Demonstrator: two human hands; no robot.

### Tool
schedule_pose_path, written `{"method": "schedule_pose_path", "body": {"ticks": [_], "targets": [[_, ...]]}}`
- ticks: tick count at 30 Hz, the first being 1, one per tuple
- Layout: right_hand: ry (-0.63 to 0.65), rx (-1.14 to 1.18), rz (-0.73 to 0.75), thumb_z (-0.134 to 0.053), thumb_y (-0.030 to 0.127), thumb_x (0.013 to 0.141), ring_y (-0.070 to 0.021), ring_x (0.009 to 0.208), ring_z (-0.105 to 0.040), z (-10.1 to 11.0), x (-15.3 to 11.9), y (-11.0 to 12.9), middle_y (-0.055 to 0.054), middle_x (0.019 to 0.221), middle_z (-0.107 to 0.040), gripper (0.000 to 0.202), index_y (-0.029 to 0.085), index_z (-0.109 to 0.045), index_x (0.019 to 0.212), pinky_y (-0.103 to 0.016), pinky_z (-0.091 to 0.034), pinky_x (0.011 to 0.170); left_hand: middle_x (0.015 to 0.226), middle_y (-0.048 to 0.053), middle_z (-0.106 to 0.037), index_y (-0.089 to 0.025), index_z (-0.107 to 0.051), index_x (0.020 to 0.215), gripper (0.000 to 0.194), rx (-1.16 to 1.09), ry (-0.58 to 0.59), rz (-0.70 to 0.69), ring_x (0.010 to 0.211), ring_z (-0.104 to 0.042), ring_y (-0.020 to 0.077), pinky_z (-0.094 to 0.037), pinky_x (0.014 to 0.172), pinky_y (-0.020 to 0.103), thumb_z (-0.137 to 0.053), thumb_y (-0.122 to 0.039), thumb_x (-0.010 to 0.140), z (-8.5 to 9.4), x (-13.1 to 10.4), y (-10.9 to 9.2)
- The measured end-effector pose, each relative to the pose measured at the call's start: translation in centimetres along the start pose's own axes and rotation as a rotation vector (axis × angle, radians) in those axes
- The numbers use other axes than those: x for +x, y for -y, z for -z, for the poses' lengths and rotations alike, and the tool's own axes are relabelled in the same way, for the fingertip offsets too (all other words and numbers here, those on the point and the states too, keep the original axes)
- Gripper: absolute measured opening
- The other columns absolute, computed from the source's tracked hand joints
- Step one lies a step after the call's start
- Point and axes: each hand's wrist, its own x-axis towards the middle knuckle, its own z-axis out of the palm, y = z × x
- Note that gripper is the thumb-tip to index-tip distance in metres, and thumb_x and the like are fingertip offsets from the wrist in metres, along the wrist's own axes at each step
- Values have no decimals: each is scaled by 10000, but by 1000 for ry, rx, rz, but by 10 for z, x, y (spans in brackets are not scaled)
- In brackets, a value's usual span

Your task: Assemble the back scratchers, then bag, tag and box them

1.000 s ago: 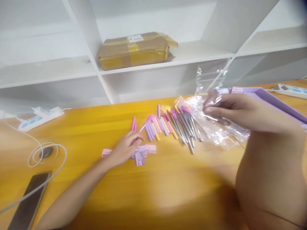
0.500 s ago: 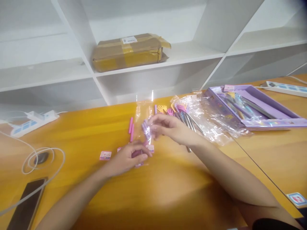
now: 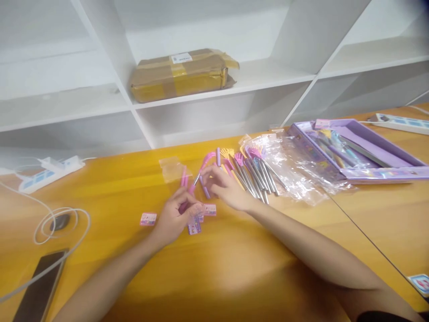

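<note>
My left hand [image 3: 179, 212] is closed on a slim rod [image 3: 197, 180] with a pink grip and a shiny metal shaft. A curved pink piece [image 3: 209, 155] lies in line beyond the shaft; whether they are joined, I cannot tell. My right hand [image 3: 223, 185] hovers close by, fingers bent and thumb apart, its fingertips beside the shaft. Just under those fingertips is a purple stick [image 3: 205, 188]. Pink sticks [image 3: 184, 175] are partly covered by a clear plastic bag [image 3: 172, 167]. Small printed cards [image 3: 194, 226] sit below my left hand.
Several metal rods with hand-shaped heads [image 3: 256, 176] are bunched to the right, against crumpled clear plastic [image 3: 295, 174]. Behind is an open purple box [image 3: 385, 172]. A phone [image 3: 40, 286], cables and a power strip [image 3: 52, 172] occupy the left. A taped carton [image 3: 181, 76] rests on the shelf.
The clear bag has shifted left, away from between my hands. My right hand has moved slightly down and left. The pink rod now shows in my left hand, and the purple stick lies uncovered.
</note>
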Motion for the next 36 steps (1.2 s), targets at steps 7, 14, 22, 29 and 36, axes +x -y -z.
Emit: {"method": "schedule_pose_path", "body": {"ticks": [7,14,22,29,36], "targets": [[-88,25,-4,-566,663,1032,-200,942,-601,-34,-8,-39,-63,996,-637,468,201,-619,1088,-310,-535,780,1225,81,-634,-242,-793,942,204,175,78,-82,1216,-619,263,-489,1098,402,-677,-399,1002,-6,5,17],[-465,-70,258,-168,544,1163,-149,624,-482,-27,-19,-40,7,756,-507,451,248,-400,914,-275,-440,618,984,43,-654,-197,-708,961,254,-101,-317,-1,932,-660,192,-545,901,320,-696,-450,984,4,18,49],[56,-367,379,-352,589,1138,-204,804,-642,-21,-62,-64,-94,887,-680,491,198,-648,1106,-317,-515,747,873,7,-676,-202,-621,1124,257,-176,-287,80,685,-636,139,-534,666,263,-650,-432,1011,-11,13,72],[49,-426,258,-363,532,1154,-183,788,-659,-19,-58,-71,-76,919,-700,353,214,-515,1132,-286,-515,719,1005,24,-695,-223,-610,1239,393,-114,-282,16,896,-691,167,-568,853,292,-776,-307,893,-15,17,67],[76,-565,320,-286,483,1173,-190,825,-632,-15,-52,-65,-88,911,-673,462,207,-621,1012,-304,-496,791,1089,55,-698,-227,-673,1181,388,-21,-344,-26,942,-718,199,-600,881,336,-826,-298,832,-13,18,72]]}}
